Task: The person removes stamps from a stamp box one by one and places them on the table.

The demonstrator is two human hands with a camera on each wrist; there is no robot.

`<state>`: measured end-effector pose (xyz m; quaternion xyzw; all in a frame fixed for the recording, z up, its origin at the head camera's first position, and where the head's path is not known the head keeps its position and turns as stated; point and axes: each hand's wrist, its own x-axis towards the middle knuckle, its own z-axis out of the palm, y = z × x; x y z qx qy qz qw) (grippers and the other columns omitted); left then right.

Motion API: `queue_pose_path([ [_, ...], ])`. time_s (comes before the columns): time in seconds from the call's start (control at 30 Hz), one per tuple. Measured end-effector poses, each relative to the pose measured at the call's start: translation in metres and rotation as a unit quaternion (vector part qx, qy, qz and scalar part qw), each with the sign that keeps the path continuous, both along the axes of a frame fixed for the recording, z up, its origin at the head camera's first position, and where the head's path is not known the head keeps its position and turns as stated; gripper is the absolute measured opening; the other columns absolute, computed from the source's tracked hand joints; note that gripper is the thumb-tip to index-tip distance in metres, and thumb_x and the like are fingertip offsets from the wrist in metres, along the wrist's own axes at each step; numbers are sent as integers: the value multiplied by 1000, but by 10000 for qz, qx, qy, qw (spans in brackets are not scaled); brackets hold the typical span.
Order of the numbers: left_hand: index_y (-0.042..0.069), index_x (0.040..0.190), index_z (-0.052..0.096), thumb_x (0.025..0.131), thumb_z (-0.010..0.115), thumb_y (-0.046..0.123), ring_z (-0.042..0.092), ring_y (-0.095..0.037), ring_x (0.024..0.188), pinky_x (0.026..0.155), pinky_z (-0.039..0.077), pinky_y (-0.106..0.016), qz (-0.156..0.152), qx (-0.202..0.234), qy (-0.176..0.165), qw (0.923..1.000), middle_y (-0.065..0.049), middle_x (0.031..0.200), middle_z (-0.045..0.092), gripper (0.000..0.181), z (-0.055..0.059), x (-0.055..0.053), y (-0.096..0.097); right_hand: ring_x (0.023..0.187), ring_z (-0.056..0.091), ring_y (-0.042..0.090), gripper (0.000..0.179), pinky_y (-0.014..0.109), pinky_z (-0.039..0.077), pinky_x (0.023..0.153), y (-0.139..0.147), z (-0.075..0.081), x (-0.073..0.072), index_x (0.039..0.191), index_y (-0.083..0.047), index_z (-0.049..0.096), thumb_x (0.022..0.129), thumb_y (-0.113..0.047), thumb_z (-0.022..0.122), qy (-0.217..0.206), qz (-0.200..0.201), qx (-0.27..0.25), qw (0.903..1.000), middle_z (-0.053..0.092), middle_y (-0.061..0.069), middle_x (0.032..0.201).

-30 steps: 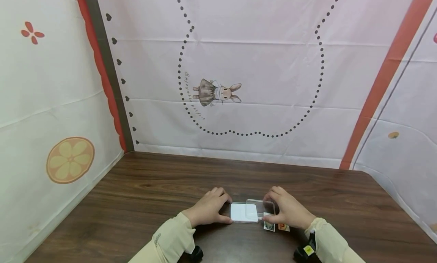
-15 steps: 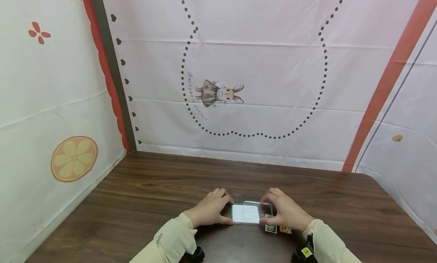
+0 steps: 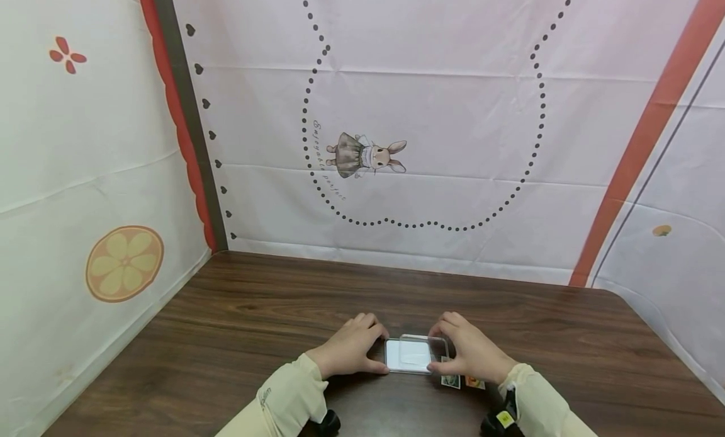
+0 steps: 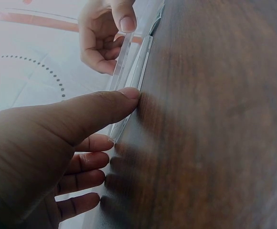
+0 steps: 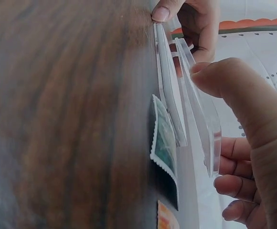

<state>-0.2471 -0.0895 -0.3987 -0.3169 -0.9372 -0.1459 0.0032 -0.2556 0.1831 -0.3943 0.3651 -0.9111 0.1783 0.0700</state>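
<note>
A flat clear plastic case base (image 4: 137, 78) with a white insert (image 3: 408, 356) lies on the table. My left hand (image 3: 350, 347) grips its left end, thumb on the near edge and fingers on the far one. Above it, my right hand (image 3: 473, 350) pinches a clear plastic lid (image 5: 203, 109) by its two edges. The lid overlaps the right part of the base, slightly tilted, with a gap showing between them in the right wrist view. Just under the right hand lie a green stamp (image 5: 165, 138) with perforated edges and an orange stamp (image 5: 166, 217).
The brown wood-grain table (image 3: 272, 298) stretches around both hands. A white printed cloth (image 3: 453, 122) with a rabbit figure hangs behind it, and another cloth (image 3: 39, 160) runs along the left side.
My right hand has moved a little left with the lid, which now overlaps more of the white insert. The left hand keeps its grip on the base. The view has shifted slightly.
</note>
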Motion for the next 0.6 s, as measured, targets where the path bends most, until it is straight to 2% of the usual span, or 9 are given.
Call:
queue_pose_path([
  [0.6, 18, 118, 61, 79, 74, 50, 46, -11, 102, 92, 41, -33, 38, 0, 33, 10000, 5, 109, 52, 52, 0, 0, 0, 88, 47, 6, 45, 29, 46, 72, -5, 0, -2, 100, -15, 63, 76, -52, 75, 156, 94, -6, 9998, 53, -7, 96],
])
